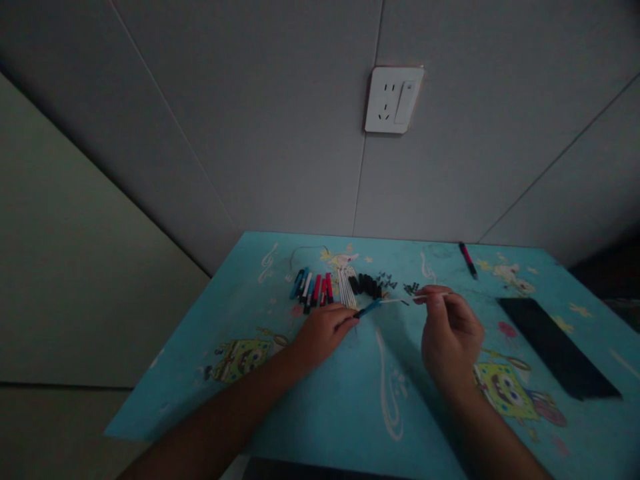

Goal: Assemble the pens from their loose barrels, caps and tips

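My left hand (pixel 325 335) is closed around a blue pen barrel (pixel 369 308), which points to the right. A thin white length shows at the barrel's right end, above the table. My right hand (pixel 450 327) is raised and pinches a slim white pen refill (pixel 434 295) between thumb and fingers. The two hands are apart. Just beyond my left hand lie several red, blue, white and black pen barrels (pixel 316 288). Beside them is a row of white refills (pixel 345 287), then black pen parts (pixel 367 285) and small dark pieces (pixel 386 280).
The table (pixel 320 407) has a blue cartoon-printed cover. A red and black pen (pixel 469 261) lies near the back edge. At the right rests a flat black rectangular piece (pixel 557 347). Behind the table stands a grey wall with a white socket (pixel 394 100).
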A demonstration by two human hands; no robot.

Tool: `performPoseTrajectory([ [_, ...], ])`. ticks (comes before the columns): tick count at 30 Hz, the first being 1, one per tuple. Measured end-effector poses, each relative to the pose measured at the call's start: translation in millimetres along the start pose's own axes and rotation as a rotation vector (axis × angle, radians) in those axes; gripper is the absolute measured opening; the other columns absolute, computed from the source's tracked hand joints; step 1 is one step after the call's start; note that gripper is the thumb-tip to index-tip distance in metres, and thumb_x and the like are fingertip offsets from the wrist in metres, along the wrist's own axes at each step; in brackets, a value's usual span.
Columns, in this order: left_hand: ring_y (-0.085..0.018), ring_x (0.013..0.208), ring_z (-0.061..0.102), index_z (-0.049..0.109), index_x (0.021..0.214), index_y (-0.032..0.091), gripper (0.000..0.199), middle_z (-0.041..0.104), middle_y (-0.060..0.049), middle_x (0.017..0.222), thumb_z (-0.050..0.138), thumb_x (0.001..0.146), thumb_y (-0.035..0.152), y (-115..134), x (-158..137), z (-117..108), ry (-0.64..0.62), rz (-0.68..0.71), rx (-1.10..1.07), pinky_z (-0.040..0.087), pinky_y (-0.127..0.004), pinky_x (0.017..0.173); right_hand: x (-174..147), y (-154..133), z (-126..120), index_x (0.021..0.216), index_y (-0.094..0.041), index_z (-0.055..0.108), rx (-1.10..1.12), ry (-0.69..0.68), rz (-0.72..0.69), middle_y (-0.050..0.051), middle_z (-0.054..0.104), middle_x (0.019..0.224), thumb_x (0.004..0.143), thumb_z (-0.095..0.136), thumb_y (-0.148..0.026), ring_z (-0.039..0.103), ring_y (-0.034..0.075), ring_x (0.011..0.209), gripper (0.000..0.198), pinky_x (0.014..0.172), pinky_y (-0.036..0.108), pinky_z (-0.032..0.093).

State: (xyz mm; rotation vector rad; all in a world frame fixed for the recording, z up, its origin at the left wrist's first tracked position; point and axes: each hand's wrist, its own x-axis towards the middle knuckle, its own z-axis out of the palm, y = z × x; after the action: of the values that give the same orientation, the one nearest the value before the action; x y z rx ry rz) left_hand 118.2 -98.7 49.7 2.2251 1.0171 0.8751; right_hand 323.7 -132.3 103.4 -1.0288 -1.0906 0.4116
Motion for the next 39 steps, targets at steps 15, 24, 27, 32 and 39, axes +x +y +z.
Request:
performPoseTrajectory([
  [15, -0.016, 0.085, 0.063, 0.068, 0.111, 0.019, 0.024, 0.067, -0.004, 0.091, 0.051, 0.096, 0.027, -0.9, -4.8, 3.0, -0.075, 0.041, 0.071, 0.050, -0.027, 0.078, -9.3, 9.4, 0.3, 0.083, -0.021, 0.065, -0.093, -0.285, 0.037, 0.003, 0.065, 0.091, 0.088, 0.063, -0.020, 0.062, 0.018, 0.087, 0.006, 0.079, 0.034, 0.047],
  [24, -0.016, 0.085, 0.063, 0.068, 0.106, 0.020, 0.021, 0.067, -0.004, 0.092, 0.053, 0.096, 0.028, 7.5, -4.2, 3.1, -0.113, 0.016, 0.093, 0.050, -0.027, 0.079, -15.4, 11.9, 0.7, 0.090, -0.024, 0.068, -0.040, -0.238, 0.083, 0.003, 0.069, 0.095, 0.087, 0.065, -0.022, 0.065, 0.019, 0.087, 0.005, 0.081, 0.036, 0.050],
  [27, -0.016, 0.084, 0.063, 0.068, 0.105, 0.019, 0.021, 0.067, -0.004, 0.091, 0.051, 0.096, 0.029, 8.6, -4.5, 1.8, -0.116, 0.019, 0.100, 0.050, -0.027, 0.077, -15.4, 12.0, 0.6, 0.093, -0.025, 0.070, -0.098, -0.247, 0.083, 0.004, 0.070, 0.098, 0.089, 0.064, -0.023, 0.066, 0.020, 0.090, 0.008, 0.085, 0.037, 0.049],
  [32, -0.016, 0.081, 0.064, 0.068, 0.103, 0.019, 0.023, 0.066, -0.005, 0.089, 0.050, 0.097, 0.030, 7.6, -5.6, 1.8, -0.097, 0.034, 0.114, 0.051, -0.026, 0.075, -13.7, 14.1, -0.7, 0.096, -0.023, 0.071, -0.138, -0.236, 0.094, 0.006, 0.072, 0.098, 0.088, 0.064, -0.027, 0.066, 0.022, 0.094, 0.011, 0.087, 0.039, 0.051],
  [39, -0.017, 0.084, 0.064, 0.067, 0.110, 0.019, 0.022, 0.067, -0.005, 0.092, 0.051, 0.096, 0.026, 4.3, -5.9, 2.7, -0.057, 0.046, 0.097, 0.052, -0.028, 0.077, -14.9, 16.1, -2.1, 0.095, -0.021, 0.068, -0.138, -0.215, 0.107, 0.005, 0.073, 0.094, 0.087, 0.066, -0.027, 0.068, 0.022, 0.091, 0.011, 0.085, 0.039, 0.053],
])
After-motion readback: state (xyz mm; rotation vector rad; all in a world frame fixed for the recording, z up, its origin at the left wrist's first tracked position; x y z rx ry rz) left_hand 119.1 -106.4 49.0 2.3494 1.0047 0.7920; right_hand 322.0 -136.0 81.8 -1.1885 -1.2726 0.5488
